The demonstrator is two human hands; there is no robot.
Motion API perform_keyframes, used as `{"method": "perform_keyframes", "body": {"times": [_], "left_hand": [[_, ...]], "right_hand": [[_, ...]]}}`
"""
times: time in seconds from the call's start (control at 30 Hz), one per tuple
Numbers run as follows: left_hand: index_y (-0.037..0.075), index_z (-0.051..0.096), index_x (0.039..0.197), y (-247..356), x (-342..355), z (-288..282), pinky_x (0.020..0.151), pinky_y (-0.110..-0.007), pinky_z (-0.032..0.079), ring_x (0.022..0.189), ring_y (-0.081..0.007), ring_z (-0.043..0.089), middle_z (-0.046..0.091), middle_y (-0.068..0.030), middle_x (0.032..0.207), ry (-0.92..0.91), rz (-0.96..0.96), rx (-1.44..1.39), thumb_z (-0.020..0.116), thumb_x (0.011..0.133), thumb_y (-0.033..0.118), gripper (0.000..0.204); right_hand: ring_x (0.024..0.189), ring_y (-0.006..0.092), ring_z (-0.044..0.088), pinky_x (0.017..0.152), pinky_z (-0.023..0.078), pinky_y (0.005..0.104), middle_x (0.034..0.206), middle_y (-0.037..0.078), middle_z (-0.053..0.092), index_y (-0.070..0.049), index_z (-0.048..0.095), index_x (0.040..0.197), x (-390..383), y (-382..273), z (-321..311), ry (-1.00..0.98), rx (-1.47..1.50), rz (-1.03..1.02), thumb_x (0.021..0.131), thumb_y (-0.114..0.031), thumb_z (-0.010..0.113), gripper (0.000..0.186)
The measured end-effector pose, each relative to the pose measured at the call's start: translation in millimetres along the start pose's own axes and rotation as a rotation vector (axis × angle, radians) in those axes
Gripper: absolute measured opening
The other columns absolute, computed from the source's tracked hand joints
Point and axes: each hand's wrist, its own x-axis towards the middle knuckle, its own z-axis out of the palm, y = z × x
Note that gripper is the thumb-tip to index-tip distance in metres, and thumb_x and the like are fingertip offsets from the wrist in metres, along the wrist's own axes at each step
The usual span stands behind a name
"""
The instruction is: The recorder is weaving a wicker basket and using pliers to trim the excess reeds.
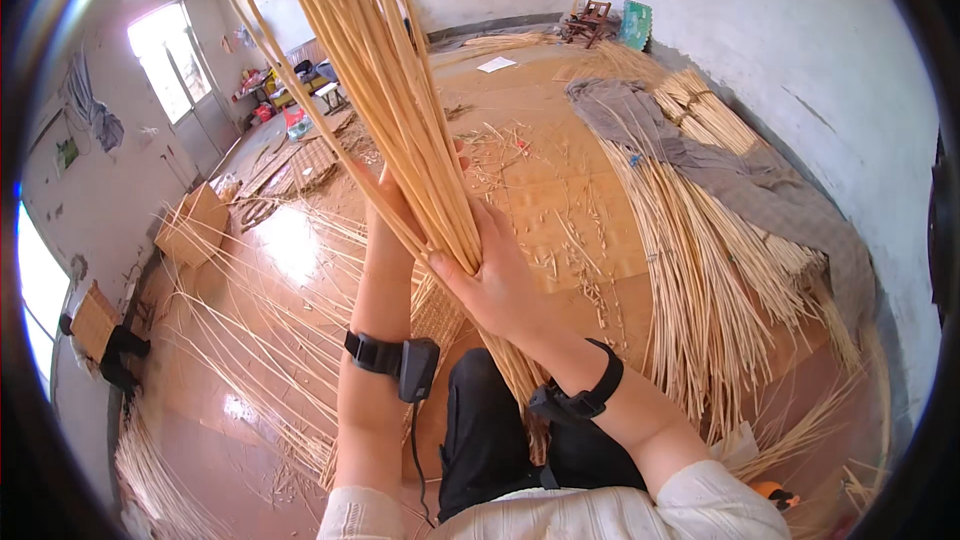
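A thick bundle of pale wicker rods rises steeply in front of me and leans to the left at the top. My right hand is closed round its lower part, the thumb lying across the rods. Farther up, my left hand grips it from behind; some fingertips show past the bundle's right side, and the rods hide the rest. A couple of rods stand apart on the left of the bundle. Its lower end runs down between my knees. Beneath my arms, a partly woven wicker piece has long rods fanning out leftward.
On the right lie large bundles of rods, partly under a grey cloth. Cut scraps litter the brown floor. A wooden chair stands by the far wall, a woven box at the left. Loose rods lie lower left.
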Motion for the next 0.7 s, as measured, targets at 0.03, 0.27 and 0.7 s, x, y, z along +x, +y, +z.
{"method": "perform_keyframes", "body": {"times": [0.03,0.27,0.7], "left_hand": [[-0.002,0.045,0.136,0,-6,4,0.083,-0.043,0.058,0.102,-0.0327,0.065,0.06,-0.0239,0.119,-0.006,-0.006,0.003,0.026,0.073,0.093,0.115],[-0.002,0.046,0.126,20,-39,41,0.082,-0.035,0.056,0.098,-0.0257,0.065,0.063,-0.0147,0.107,0.04,0.059,0.456,0.071,0.075,0.012,0.058],[-0.005,0.058,0.112,29,-34,47,0.079,-0.035,0.056,0.092,-0.0252,0.066,0.065,-0.0169,0.106,-0.037,0.009,0.371,0.067,0.078,0.018,0.042]], "right_hand": [[0.119,0.0445,0.049,0.098,0.043,0.047,0.133,0.028,0.043,0.001,0.032,0.144,0,-5,-4,-0.02,-0.021,0.029,0.088,-0.024,0.067,0.07],[0.107,0.0437,0.054,0.09,0.047,0.0457,0.123,0.025,0.051,0.003,0.033,0.141,-2,4,6,0.149,-0.09,-0.032,0.088,-0.033,0.069,0.074],[0.075,0.0287,0.065,0.069,0.05,0.0369,0.081,0.017,0.066,0.0,0.067,0.103,46,22,-21,-0.053,0.29,0.24,0.095,-0.028,0.057,0.03]]}}
